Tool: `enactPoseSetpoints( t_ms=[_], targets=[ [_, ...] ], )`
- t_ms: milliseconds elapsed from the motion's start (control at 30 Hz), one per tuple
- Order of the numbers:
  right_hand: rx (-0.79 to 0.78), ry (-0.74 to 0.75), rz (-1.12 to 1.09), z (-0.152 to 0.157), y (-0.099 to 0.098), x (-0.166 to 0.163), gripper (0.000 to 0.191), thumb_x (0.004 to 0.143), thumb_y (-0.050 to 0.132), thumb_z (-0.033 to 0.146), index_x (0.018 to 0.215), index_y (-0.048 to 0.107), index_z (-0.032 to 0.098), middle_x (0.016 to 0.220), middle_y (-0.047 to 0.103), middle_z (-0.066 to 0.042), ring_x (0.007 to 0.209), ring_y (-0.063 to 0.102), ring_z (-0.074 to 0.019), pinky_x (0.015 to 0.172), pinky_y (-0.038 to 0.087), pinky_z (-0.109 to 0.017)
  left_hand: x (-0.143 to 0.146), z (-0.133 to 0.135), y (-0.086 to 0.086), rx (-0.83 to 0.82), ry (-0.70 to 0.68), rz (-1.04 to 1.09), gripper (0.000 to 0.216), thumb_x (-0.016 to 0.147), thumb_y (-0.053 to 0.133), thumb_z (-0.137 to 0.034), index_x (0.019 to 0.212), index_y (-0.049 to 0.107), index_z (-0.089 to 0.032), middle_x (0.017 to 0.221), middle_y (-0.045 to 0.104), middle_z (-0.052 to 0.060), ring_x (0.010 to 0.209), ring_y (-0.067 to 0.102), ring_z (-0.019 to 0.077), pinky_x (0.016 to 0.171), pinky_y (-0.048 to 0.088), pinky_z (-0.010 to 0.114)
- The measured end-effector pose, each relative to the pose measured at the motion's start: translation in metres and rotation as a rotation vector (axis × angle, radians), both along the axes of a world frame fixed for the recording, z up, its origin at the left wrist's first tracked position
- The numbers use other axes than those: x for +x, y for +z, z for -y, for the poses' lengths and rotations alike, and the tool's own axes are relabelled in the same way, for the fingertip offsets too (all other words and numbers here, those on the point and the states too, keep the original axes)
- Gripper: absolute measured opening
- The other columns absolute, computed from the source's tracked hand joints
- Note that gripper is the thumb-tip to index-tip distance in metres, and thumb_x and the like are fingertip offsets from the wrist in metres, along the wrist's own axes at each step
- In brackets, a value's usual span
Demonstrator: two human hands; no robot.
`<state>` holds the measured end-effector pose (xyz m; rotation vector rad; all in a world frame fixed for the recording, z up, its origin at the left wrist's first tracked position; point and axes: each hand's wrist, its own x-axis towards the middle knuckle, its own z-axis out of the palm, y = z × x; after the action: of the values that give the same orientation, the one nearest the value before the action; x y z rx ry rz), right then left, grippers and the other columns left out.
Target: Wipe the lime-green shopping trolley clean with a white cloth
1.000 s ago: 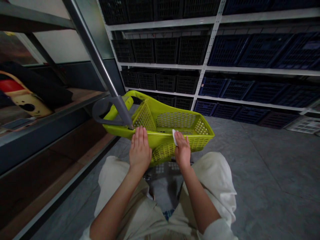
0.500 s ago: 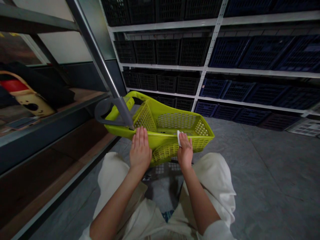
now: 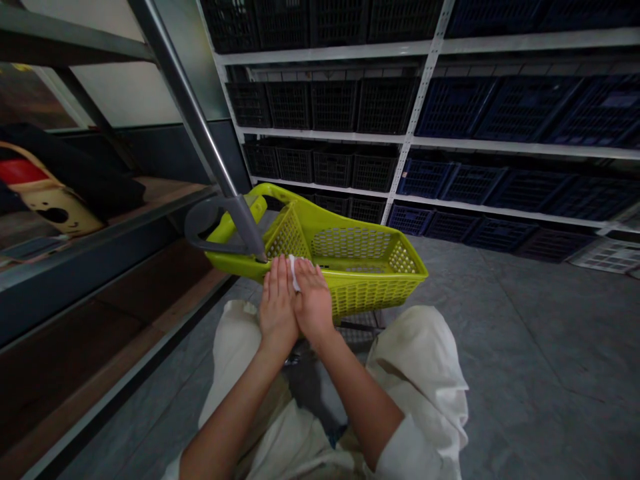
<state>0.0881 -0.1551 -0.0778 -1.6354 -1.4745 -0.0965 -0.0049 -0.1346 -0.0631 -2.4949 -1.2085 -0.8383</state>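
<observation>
A lime-green plastic shopping basket with a grey pull handle and a long metal pole stands on the floor in front of my knees. My left hand lies flat with fingers stretched out on the basket's near rim, close to the pole's foot. Right beside it, my right hand presses a small white cloth against the same rim, fingers curled over it. The two hands touch side by side.
White metal racks at the back hold rows of black crates on the left and blue crates on the right. A dark shelf unit runs along the left, with a yellow and red object on it. Grey concrete floor lies to the right.
My right hand slid the white cloth leftward along the basket's near rim, from the middle to right beside my left hand. The left hand stayed where it was.
</observation>
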Motion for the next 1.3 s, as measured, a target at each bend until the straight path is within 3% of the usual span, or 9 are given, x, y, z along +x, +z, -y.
enactPoseSetpoints(
  t_ms=[100, 200, 367, 467, 600, 767, 900, 1167, 1300],
  targets=[
    [-0.007, 0.059, 0.027, -0.002, 0.006, -0.004, 0.062, 0.084, 0.039, 0.005, 0.145, 0.05, 0.011, 0.149, 0.053, -0.009, 0.143, 0.043, -0.0193, 0.125, 0.024, -0.04, -0.001, -0.001, -0.002, 0.011, 0.004, -0.011, 0.061, 0.095, 0.035, -0.014, 0.154, 0.027, -0.002, 0.161, 0.03, 0.021, 0.154, 0.013, 0.0281, 0.124, 0.025, 0.048],
    [-0.009, 0.062, 0.088, 0.011, -0.005, 0.018, 0.07, 0.08, 0.037, 0.001, 0.148, 0.045, 0.012, 0.152, 0.05, -0.009, 0.146, 0.039, -0.0183, 0.127, 0.019, -0.043, -0.002, -0.001, 0.0, 0.007, -0.009, -0.025, 0.068, 0.091, 0.042, -0.015, 0.154, 0.023, 0.003, 0.161, 0.027, 0.024, 0.154, 0.015, 0.0299, 0.124, 0.024, 0.048],
    [-0.039, -0.139, 0.089, 0.044, -0.038, 0.075, 0.079, 0.073, 0.038, -0.002, 0.149, 0.045, 0.019, 0.151, 0.051, -0.008, 0.145, 0.041, -0.0191, 0.125, 0.023, -0.047, -0.004, 0.003, 0.004, -0.023, -0.034, -0.002, 0.08, 0.085, 0.049, -0.014, 0.156, 0.015, 0.002, 0.163, 0.022, 0.024, 0.154, 0.014, 0.0312, 0.124, 0.022, 0.05],
    [-0.038, -0.288, 0.064, 0.053, -0.047, 0.088, 0.076, 0.075, 0.038, -0.002, 0.147, 0.048, 0.02, 0.149, 0.053, -0.009, 0.144, 0.043, -0.0211, 0.124, 0.022, -0.05, -0.003, 0.003, 0.003, -0.013, -0.041, 0.011, 0.082, 0.085, 0.048, -0.014, 0.157, 0.012, 0.001, 0.163, 0.022, 0.025, 0.154, 0.014, 0.0315, 0.124, 0.022, 0.05],
    [-0.032, -0.297, 0.047, 0.035, -0.034, 0.059, 0.072, 0.077, 0.039, -0.001, 0.147, 0.048, 0.015, 0.148, 0.055, -0.012, 0.143, 0.044, -0.0227, 0.125, 0.021, -0.051, -0.002, 0.002, 0.001, 0.001, -0.046, 0.019, 0.081, 0.087, 0.047, -0.015, 0.157, 0.01, 0.001, 0.163, 0.023, 0.025, 0.154, 0.015, 0.0316, 0.124, 0.023, 0.051],
    [-0.024, -0.004, 0.066, 0.001, 0.002, 0.004, 0.062, 0.085, 0.041, 0.005, 0.146, 0.049, 0.013, 0.148, 0.054, -0.01, 0.142, 0.045, -0.0193, 0.125, 0.024, -0.04, -0.001, -0.001, -0.002, 0.019, -0.031, 0.023, 0.067, 0.093, 0.037, -0.013, 0.157, 0.018, -0.003, 0.161, 0.03, 0.023, 0.154, 0.014, 0.0288, 0.123, 0.026, 0.05],
    [-0.049, 0.058, 0.087, 0.005, 0.006, 0.007, 0.066, 0.084, 0.039, 0.003, 0.148, 0.046, 0.015, 0.151, 0.052, -0.008, 0.144, 0.042, -0.0177, 0.127, 0.017, -0.042, -0.001, -0.001, -0.001, 0.033, -0.029, 0.012, 0.066, 0.094, 0.037, -0.014, 0.157, 0.019, -0.002, 0.16, 0.03, 0.024, 0.154, 0.014, 0.0294, 0.123, 0.026, 0.05],
    [-0.101, -0.24, 0.081, 0.055, -0.04, 0.094, 0.075, 0.075, 0.037, -0.002, 0.146, 0.049, 0.019, 0.15, 0.053, -0.007, 0.143, 0.044, -0.0182, 0.126, 0.019, -0.046, -0.003, 0.002, 0.002, -0.004, -0.047, 0.022, 0.082, 0.086, 0.047, -0.014, 0.157, 0.01, -0.001, 0.163, 0.024, 0.023, 0.154, 0.015, 0.0314, 0.124, 0.023, 0.05],
    [-0.115, -0.343, 0.046, 0.053, -0.039, 0.091, 0.069, 0.078, 0.037, -0.001, 0.143, 0.053, 0.017, 0.146, 0.056, -0.01, 0.142, 0.046, -0.0212, 0.125, 0.02, -0.049, -0.002, 0.002, 0.002, -0.01, -0.031, 0.005, 0.077, 0.086, 0.046, -0.014, 0.156, 0.017, 0.003, 0.163, 0.024, 0.024, 0.154, 0.015, 0.0315, 0.124, 0.022, 0.049]
  ],
)
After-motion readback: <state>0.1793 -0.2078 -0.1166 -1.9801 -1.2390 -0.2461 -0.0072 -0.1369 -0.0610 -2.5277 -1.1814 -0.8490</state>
